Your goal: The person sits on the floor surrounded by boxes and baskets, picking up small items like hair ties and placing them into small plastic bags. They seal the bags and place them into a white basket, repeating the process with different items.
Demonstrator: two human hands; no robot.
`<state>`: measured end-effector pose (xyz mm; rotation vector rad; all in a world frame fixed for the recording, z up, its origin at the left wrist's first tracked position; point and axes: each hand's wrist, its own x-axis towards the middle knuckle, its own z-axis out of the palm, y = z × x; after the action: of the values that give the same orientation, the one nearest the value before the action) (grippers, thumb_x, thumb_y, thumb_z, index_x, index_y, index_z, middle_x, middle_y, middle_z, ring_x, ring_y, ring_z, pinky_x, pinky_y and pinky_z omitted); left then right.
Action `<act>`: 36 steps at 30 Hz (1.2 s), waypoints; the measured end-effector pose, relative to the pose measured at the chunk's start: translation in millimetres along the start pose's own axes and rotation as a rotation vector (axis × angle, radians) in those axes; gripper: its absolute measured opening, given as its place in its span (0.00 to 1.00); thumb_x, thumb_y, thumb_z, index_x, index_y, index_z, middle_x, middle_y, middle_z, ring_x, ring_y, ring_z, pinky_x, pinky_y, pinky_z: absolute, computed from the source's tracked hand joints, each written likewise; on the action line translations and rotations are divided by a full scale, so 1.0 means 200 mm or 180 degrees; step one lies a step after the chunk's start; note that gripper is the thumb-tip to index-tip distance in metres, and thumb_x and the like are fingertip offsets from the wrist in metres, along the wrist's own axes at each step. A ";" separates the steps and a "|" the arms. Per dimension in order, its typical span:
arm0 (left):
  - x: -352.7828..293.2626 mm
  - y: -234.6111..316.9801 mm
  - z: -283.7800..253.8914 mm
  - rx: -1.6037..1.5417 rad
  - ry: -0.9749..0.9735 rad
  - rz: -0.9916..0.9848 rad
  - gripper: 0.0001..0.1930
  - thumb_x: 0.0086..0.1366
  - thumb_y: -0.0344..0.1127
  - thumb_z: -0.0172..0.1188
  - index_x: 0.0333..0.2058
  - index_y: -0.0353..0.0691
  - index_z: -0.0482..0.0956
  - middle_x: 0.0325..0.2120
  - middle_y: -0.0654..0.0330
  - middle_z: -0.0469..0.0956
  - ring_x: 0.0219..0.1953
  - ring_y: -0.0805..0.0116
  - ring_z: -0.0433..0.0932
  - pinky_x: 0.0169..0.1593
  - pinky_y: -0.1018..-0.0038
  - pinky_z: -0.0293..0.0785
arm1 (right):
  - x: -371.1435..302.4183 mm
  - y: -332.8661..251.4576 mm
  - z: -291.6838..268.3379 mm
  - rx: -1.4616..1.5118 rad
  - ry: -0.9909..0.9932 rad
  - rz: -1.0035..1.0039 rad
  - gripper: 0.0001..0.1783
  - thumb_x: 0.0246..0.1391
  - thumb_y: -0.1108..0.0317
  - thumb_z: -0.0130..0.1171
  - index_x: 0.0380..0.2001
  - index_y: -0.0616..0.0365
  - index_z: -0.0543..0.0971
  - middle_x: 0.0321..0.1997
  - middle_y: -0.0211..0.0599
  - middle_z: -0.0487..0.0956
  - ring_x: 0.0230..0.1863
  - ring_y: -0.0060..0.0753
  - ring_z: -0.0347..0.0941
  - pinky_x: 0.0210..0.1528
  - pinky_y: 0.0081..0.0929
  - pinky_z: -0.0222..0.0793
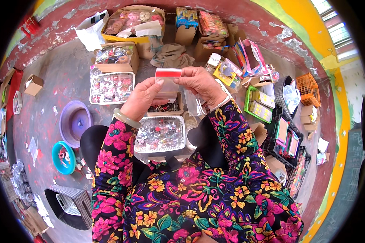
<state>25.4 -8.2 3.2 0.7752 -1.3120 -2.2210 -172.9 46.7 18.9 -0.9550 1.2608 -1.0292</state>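
Observation:
A small clear plastic bag with a red and white strip along its top (168, 73) is held up in front of me between both hands. My left hand (144, 95) pinches its left side, thumb in front and fingers behind. At its upper right corner, my right hand (205, 84) grips with thumb and fingertips. Another clear plastic piece (194, 103) hangs under the right hand; whether that hand holds it, I cannot tell. Below the hands stands a white basket (185, 135) of small clear packets, with a cardboard box (181, 106) of small dark pieces behind it.
Left of me are a purple basin (63, 121), a turquoise basin (54, 156) and a checkered bin (79, 198). Ahead, another white basket (92, 91) of packets stands near filled cardboard boxes (132, 60). On the right are a green basket (247, 99) and black crates (282, 133).

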 end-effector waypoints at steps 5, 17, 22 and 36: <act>-0.01 0.03 0.02 0.0018 0.0583 0.0135 0.15 0.65 0.39 0.50 0.47 0.38 0.69 0.43 0.59 0.74 0.46 0.71 0.72 0.42 0.73 0.75 | -0.06 -0.01 -0.16 0.0118 0.0780 -0.0268 0.05 0.46 0.69 0.62 0.26 0.59 0.79 0.14 0.18 0.68 0.11 0.08 0.54 0.13 0.12 0.44; -0.02 0.00 0.00 0.0478 0.0666 -0.0145 0.12 0.66 0.39 0.48 0.42 0.38 0.73 0.39 0.59 0.76 0.44 0.70 0.74 0.42 0.75 0.72 | -0.35 0.95 -0.90 0.2921 0.3050 0.0830 0.14 0.48 0.72 0.59 0.15 0.53 0.66 0.07 0.23 0.60 0.05 0.21 0.50 0.08 0.20 0.41; 0.01 -0.04 0.01 0.0661 0.0614 -0.0284 0.13 0.65 0.40 0.49 0.42 0.38 0.73 0.39 0.59 0.76 0.44 0.71 0.74 0.42 0.75 0.71 | -0.38 1.37 -0.98 0.3930 0.4081 0.0858 0.11 0.48 0.76 0.58 0.19 0.54 0.67 0.09 0.22 0.61 0.07 0.18 0.54 0.08 0.12 0.51; 0.02 -0.07 0.02 0.0771 0.0471 -0.0350 0.13 0.65 0.39 0.50 0.43 0.38 0.72 0.39 0.59 0.76 0.43 0.71 0.75 0.41 0.76 0.72 | -0.46 1.55 -1.01 0.2778 0.3096 0.1155 0.07 0.46 0.69 0.58 0.25 0.55 0.69 0.15 0.31 0.69 0.11 0.23 0.61 0.11 0.17 0.57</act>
<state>19.5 -1.7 -8.0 1.1022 -1.5135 -2.0634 -353.7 219.5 -268.6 0.5121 1.4219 -1.6000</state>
